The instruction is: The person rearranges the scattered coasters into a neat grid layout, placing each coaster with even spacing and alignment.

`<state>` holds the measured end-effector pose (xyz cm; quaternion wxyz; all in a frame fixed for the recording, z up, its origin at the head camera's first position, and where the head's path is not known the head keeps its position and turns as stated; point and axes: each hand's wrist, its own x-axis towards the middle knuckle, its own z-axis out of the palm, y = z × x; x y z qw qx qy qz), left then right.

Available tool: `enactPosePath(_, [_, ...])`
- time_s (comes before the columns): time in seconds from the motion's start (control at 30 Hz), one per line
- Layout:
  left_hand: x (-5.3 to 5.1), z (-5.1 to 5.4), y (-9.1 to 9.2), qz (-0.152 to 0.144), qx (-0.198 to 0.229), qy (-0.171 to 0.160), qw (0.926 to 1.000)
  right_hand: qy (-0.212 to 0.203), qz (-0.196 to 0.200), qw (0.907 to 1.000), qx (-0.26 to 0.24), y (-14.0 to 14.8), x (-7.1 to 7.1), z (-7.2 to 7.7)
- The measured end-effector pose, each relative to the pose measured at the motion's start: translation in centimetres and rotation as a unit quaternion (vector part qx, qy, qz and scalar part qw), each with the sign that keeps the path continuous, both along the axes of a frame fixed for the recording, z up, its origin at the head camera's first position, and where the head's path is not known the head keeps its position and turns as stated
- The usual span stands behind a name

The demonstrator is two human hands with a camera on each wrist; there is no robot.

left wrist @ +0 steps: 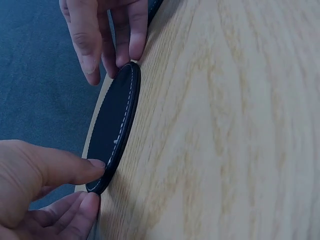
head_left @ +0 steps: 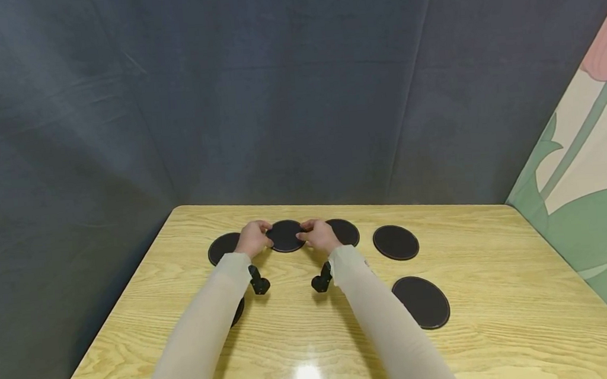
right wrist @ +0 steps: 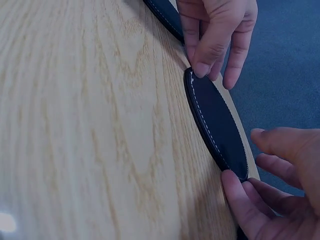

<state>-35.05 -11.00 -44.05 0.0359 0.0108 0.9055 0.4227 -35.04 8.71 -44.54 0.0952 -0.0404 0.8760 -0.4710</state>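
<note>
Head view, just below frame centre: left hand [head_left: 252, 238] pinched black disc [head_left: 285, 236]; right hand [head_left: 320, 234], fingers loosely extended, touched its right edge.

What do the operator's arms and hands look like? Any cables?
Left sleeve and right sleeve: off-white, long, ending at the wrists. Left wrist camera and right wrist camera: small, black, on the inner side. Left hand and right hand: bare, no gloves or rings visible. No cables seen.

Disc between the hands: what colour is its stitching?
The stitching is white, clearest in the right wrist view.
</note>
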Motion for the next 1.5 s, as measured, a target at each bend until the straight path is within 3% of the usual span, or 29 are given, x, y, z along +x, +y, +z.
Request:
enactPosePath(0.27, [0.2,0.1,0.3,0.020,0.024,-0.005,0.9995,0.010,-0.037,0.9992,-0.005,-0.6,0.1,-0.1])
enactPosePath(0.47, [0.2,0.2,0.2,0.036,0.043,-0.012,0.9984,0.009,-0.065,0.9966,-0.050,-0.8,0.2,-0.2])
enactPosePath(0.7, [0.3,0.3,0.0,0.053,0.101,-0.018,0.9933,0.004,-0.092,0.9901,-0.106,-0.7,-0.2,-0.6])
enactPosePath(0.93, [1.2,1.3,0.3,0.051,0.135,-0.027,0.9892,-0.002,-0.084,0.9863,-0.142,0.0,0.0,-0.5])
enactPosePath(1.27, [1.6,2.5,0.1,0.045,0.199,-0.020,0.9787,-0.012,-0.065,0.9770,-0.203,0.9,0.7,0.9])
enactPosePath(1.5, [1.5,2.8,-0.2,0.041,0.213,-0.013,0.9762,-0.030,-0.062,0.9697,-0.234,1.2,1.0,1.6])
